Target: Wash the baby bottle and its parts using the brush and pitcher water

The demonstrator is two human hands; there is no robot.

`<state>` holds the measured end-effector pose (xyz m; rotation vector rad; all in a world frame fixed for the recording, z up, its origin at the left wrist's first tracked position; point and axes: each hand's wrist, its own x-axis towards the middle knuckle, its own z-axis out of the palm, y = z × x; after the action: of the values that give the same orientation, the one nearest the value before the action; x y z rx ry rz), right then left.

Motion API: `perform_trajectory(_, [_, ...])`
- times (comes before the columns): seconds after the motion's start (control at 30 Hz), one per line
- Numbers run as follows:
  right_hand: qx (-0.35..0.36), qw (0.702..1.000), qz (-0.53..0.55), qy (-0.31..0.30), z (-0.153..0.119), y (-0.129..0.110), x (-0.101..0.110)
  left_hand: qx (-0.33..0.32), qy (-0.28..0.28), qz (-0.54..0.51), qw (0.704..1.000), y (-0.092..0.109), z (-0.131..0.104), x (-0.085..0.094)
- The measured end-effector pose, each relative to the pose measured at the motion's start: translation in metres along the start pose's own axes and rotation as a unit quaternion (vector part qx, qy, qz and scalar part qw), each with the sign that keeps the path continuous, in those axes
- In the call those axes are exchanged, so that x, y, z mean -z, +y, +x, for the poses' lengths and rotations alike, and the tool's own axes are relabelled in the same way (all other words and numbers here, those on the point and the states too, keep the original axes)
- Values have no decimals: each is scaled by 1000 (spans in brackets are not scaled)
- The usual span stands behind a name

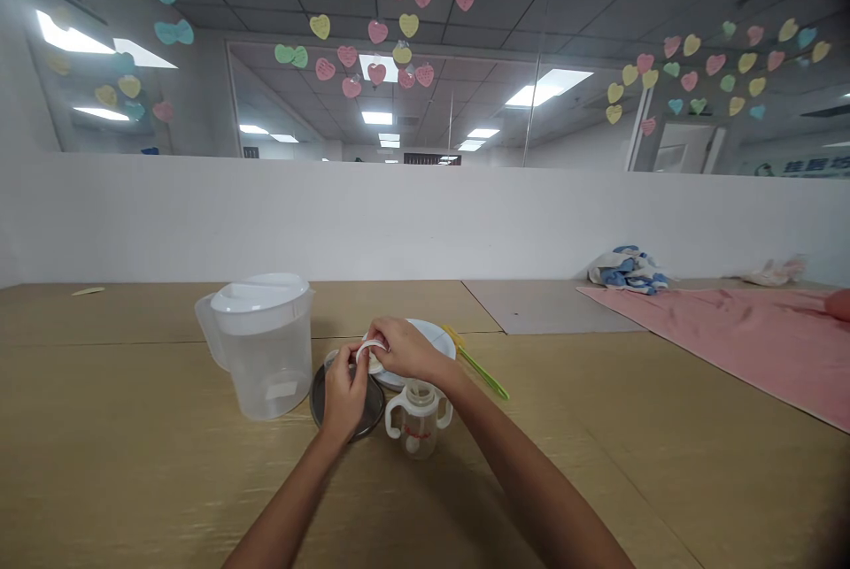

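The left hand [343,388] and right hand [404,348] are both pinched on a white ring [373,362], beyond the bottle [420,426] and to its left; a loose fingertip grip could let it slip onto the tray [373,408] left of the bottle. The bottle stands uncapped on the worktop [166,472], close by the right forearm [514,463], so a careless sweep might tip it.

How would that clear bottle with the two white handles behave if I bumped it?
The bottle stands upright and looks taller than its body is wide, so a push high up might tip it. If it fell, the white handles jutting out would probably limit rolling. Its clear wall looks smooth, so it may feel slippery.
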<state>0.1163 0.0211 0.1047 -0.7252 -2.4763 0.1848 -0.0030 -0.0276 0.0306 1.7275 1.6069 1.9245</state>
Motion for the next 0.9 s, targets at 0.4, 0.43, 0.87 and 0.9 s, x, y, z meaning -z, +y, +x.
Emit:
perform_trajectory(0.4, [-29,999,25,-3,2,-4,-5,4,33,40,999,-5,0,-3])
perform_trajectory(0.43, [-30,999,41,-3,2,-3,-4,9,34,24,999,-6,1,-2])
perform_trajectory(0.87, [-89,990,105,-2,4,0,-2,74,15,-124,989,-11,4,-3])
perform_trajectory(0.9, [-89,991,100,-3,4,0,-3,70,16,-116,991,-11,4,-3])
